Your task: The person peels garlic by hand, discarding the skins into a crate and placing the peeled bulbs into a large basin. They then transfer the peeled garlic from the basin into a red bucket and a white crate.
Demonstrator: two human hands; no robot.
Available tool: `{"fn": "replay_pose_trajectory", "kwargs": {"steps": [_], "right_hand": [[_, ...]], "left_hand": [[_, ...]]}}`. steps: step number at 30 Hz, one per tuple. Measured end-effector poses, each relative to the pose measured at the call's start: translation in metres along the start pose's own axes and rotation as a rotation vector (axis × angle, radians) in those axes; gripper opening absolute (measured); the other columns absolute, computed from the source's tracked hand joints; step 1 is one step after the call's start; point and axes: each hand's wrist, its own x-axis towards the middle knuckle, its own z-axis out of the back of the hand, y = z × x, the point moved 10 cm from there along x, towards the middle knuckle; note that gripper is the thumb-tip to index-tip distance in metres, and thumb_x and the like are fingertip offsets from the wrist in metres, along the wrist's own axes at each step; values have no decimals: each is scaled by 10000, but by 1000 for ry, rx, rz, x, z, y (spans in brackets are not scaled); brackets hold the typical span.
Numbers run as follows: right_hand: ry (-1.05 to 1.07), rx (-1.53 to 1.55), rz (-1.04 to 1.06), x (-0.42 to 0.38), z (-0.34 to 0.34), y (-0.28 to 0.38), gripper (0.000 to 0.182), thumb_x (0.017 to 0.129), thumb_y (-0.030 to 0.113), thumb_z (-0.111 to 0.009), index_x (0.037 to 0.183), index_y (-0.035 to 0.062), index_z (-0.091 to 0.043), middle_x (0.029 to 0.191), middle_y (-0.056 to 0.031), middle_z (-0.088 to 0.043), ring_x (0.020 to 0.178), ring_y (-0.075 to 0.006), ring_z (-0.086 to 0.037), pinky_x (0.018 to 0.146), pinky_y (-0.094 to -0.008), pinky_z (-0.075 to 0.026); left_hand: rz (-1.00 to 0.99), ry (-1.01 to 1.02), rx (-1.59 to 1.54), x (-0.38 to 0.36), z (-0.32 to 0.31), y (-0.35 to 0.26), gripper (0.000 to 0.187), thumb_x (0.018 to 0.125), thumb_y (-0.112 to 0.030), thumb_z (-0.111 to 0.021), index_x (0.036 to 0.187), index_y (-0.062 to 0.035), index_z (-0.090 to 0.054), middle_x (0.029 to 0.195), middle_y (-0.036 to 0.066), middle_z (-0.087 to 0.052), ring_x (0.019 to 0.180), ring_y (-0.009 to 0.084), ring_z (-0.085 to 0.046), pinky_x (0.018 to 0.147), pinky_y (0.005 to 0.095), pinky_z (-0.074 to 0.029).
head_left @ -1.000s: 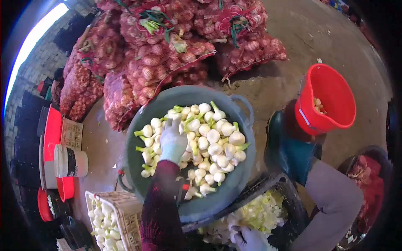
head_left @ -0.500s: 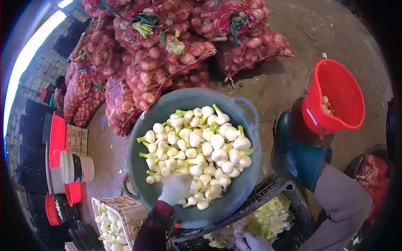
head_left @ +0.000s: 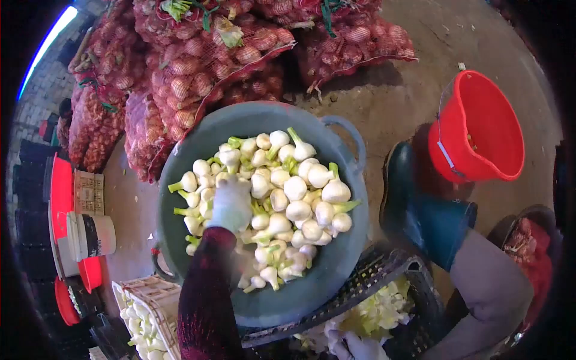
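Observation:
My left hand (head_left: 233, 205), in a white glove, reaches into a large grey-green tub (head_left: 336, 282) and touches peeled white garlic bulbs (head_left: 297, 189) with short green stems. Its fingertips are hidden among the bulbs and blurred by motion. At the bottom edge my right hand (head_left: 357, 347), also gloved, is partly cut off, its fingers curled. Whatever it holds is out of sight. It is over a black crate (head_left: 390, 264) containing pale garlic peelings (head_left: 384, 309).
Red mesh sacks of unpeeled bulbs (head_left: 186, 78) are stacked behind the tub. To the right are a red bucket (head_left: 444, 141) and a green boot (head_left: 435, 225). A cream crate of white bulbs (head_left: 141, 321) stands lower left, near a white bucket (head_left: 102, 234).
My left hand has moved forward, farther into the tub over the bulbs. The view has shifted, so sacks and tub appear higher and more to the left. My right hand stays low.

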Motion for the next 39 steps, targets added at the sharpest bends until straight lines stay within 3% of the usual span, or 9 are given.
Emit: {"fn": "replay_pose_trajectory", "kwargs": {"steps": [3,5,7,8,12,15,25,35,39], "right_hand": [[119,-60,-54,-4,-5,-1,212,985,217,-485,1001,19,-556,601,-146,-509,504,-345,-516,469,-427,-373],[126,-40,-48,-11,-3,3,218,979,215,-498,1029,15,-569,624,-159,-542,519,-337,-544,470,-420,-388],[-19,-24,99,-17,10,19,240,972,223,-513,1051,12,-597,642,-170,-566,530,-339,-561,479,-416,-412],[56,-39,26,-17,4,13,277,930,260,-559,1091,37,-593,846,-210,-657,768,-414,-628,650,-467,-500],[120,7,229,-35,-1,37,350,932,249,-551,1230,66,-558,777,-181,-642,660,-383,-623,553,-449,-491],[4,-5,470,-51,8,80,511,934,283,-548,1408,138,-423,803,-169,-660,619,-372,-634,547,-444,-504],[172,-118,649,-92,-18,79,413,913,277,-581,1304,150,-552,685,-172,-616,561,-348,-606,516,-440,-493],[301,-330,328,-94,-46,28,480,934,317,-511,1360,102,-454,701,-198,-624,627,-405,-613,571,-513,-476],[180,-150,324,-90,-45,23,347,960,301,-493,1210,73,-569,688,-190,-637,644,-368,-636,550,-488,-470]], "left_hand": [[-183,-209,53,-52,-22,-23,231,754,-89,-612,982,-68,-591,1052,160,-572,1032,358,-534,853,446,-454],[123,-39,-157,-73,-44,8,227,757,-124,-624,970,-55,-586,998,179,-586,968,369,-566,817,473,-460],[391,-76,-531,-120,-32,34,296,757,-170,-640,1011,-39,-565,971,205,-595,913,375,-581,788,452,-477],[621,57,-936,-146,-37,41,336,754,-211,-655,1020,-32,-555,956,220,-594,933,354,-577,798,416,-480],[513,-15,-2017,-236,-34,-6,226,901,-241,-615,941,-21,-582,841,89,-653,686,198,-644,585,315,-547],[490,114,-2251,-322,39,-86,262,937,-160,-547,1151,-8,-537,970,109,-631,887,190,-612,743,319,-524],[530,-290,-2577,-421,-5,-158,361,965,-349,-505,1152,-42,-536,1045,103,-613,866,204,-587,704,317,-458],[572,-362,-2328,-426,-3,-168,419,933,-387,-584,1108,-7,-549,952,68,-612,810,155,-560,691,286,-431],[515,-356,-2411,-429,-7,-167,424,940,-363,-581,1134,13,-541,980,84,-622,824,167,-580,695,276,-443]]}}
